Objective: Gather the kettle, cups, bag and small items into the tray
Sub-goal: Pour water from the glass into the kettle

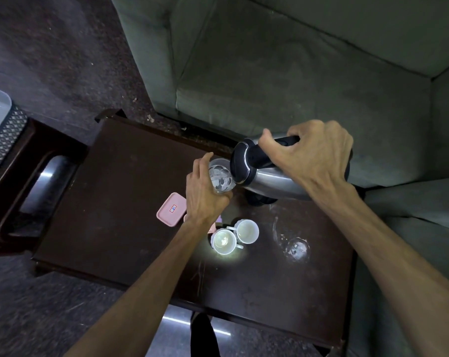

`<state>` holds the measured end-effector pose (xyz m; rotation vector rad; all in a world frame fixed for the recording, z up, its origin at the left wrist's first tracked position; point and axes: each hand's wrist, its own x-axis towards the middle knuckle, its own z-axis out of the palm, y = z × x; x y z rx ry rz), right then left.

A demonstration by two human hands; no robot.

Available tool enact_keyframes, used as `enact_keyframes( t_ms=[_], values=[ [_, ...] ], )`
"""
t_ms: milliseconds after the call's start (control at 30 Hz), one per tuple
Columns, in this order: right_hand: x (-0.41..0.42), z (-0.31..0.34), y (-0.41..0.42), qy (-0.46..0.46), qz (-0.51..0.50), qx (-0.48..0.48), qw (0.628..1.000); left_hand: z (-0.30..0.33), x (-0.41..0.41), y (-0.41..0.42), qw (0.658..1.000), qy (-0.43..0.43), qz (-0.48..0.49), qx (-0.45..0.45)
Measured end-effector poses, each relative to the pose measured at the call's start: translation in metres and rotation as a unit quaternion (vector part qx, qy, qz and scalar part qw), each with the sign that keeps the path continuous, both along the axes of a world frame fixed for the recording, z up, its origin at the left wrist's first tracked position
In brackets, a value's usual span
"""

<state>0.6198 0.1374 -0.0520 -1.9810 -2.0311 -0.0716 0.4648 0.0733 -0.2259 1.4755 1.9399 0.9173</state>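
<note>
My right hand (313,158) grips the black handle of a steel kettle (267,179), tilted with its spout toward a clear glass (219,177). My left hand (205,194) holds that glass just above the dark wooden table (120,202). Under the kettle its black base (259,200) shows on the table. Two white cups (235,237) stand side by side in front of my left wrist. A second clear glass (297,249) stands to their right. A pink lid (171,208) lies left of my hand, and a pink box is mostly hidden under my wrist.
A grey-green sofa (282,73) wraps around the far and right sides of the table. A lower dark side table (25,181) with a grey patterned device (1,130) sits to the left. Dark carpet lies around them.
</note>
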Motion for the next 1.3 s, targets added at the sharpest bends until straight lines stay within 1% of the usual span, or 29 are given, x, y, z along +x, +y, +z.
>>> enact_keyframes(
  t_ms=[767, 1100, 1300],
  values=[
    [0.019, 0.004, 0.004, -0.011, -0.003, 0.008, 1.0, -0.006, 0.012, 0.007, 1.0, 0.009, -0.021, -0.005],
    [0.021, 0.011, 0.006, -0.015, 0.012, 0.03, 0.999, -0.008, 0.014, 0.006, 0.999, 0.008, -0.03, -0.008],
    [0.022, 0.009, 0.006, -0.02, 0.018, 0.025, 0.999, -0.01, 0.015, 0.007, 0.999, 0.015, -0.032, -0.01]
  ],
)
